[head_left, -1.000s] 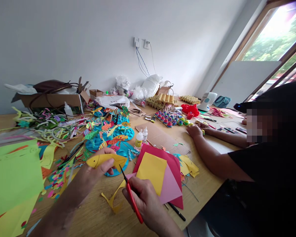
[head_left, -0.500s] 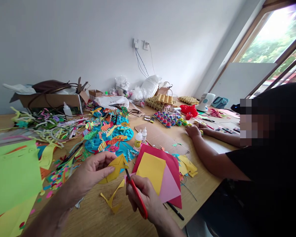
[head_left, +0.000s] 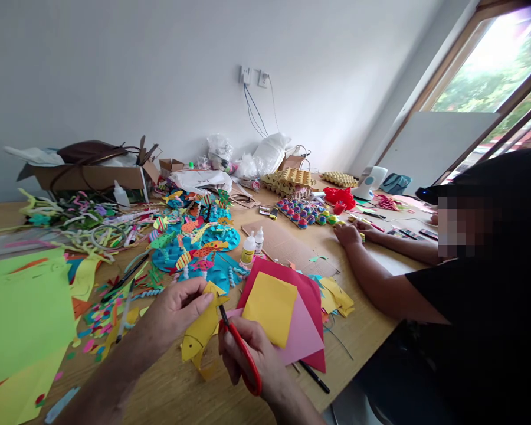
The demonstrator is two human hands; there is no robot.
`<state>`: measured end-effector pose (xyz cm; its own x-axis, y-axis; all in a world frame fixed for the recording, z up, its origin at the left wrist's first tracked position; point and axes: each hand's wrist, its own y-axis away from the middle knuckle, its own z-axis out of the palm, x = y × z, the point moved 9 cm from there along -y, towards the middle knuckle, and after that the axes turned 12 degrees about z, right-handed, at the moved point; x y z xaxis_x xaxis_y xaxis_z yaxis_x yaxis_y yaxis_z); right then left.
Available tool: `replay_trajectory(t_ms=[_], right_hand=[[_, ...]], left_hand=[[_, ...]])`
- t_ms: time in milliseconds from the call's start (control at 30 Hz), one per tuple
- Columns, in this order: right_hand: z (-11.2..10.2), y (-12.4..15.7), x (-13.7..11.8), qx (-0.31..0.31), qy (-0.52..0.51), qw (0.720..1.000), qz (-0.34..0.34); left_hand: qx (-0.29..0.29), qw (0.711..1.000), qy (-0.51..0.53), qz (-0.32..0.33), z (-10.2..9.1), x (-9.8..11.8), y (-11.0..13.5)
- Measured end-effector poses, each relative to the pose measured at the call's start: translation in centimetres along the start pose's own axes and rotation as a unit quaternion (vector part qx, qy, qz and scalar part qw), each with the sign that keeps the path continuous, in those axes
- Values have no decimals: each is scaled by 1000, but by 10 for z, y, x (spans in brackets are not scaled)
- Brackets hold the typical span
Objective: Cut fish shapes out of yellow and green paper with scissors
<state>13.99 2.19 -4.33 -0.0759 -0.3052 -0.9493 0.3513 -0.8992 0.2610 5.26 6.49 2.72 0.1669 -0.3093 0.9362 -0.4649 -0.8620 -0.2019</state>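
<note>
Over the wooden table (head_left: pixel 159 383), we hold a yellow paper fish (head_left: pixel 200 324) up to a pair of red-handled scissors (head_left: pixel 239 339).

Our left hand (head_left: pixel 183 307) pinches the fish between thumb and fingers near its tail, its head slanting down toward us; our right hand (head_left: pixel 254 348), just beside it but apart, is wrapped around the scissors, whose dark blades meet the tail, though we cannot tell how far they are spread; below the fish lies a yellow offcut (head_left: pixel 203 367), to the right a yellow sheet (head_left: pixel 272 307) over pink and red ones, beyond them two glue bottles (head_left: pixel 248 249), and farther right a co-worker's forearm (head_left: pixel 374 283) rests on the table.
</note>
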Motion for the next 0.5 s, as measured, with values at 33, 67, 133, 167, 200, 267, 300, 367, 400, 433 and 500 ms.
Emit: replay_trajectory(t_ms=[33,67,133,167,200,267,300,367,400,433,500], right_hand=[[1,0,0,-5,-2,1000,1],[1,0,0,-6,-4,1000,1],[1,1,-1,-3,-5,1000,3],[1,1,-2,1,-6,1000,4],[1,1,-2,5,-7,1000,4],[2,2,-3,7,-9,1000,6],[2,3,-3,6,-10,1000,6],[3,3,-2,4,-11,1000,6],[3,3,-2,5,-10,1000,4],[3,3,-2,5,-10,1000,2],[2,3,-1,9,-7,1000,-5]], left_hand=[[-6,1000,-1,-2,2,-2,0],[-12,1000,-1,-3,3,-3,-1],[-22,1000,-2,-4,6,-5,-1],[-26,1000,-4,-3,7,-6,-2],[-29,1000,-7,-2,8,-6,-2],[-30,1000,-10,-4,9,-7,-2],[-30,999,-7,-7,10,-7,-2],[-30,999,1,-12,11,-7,-1],[-30,999,6,-12,12,-7,0],[-32,999,13,-12,12,-7,1],[-38,999,22,-8,13,-7,2]])
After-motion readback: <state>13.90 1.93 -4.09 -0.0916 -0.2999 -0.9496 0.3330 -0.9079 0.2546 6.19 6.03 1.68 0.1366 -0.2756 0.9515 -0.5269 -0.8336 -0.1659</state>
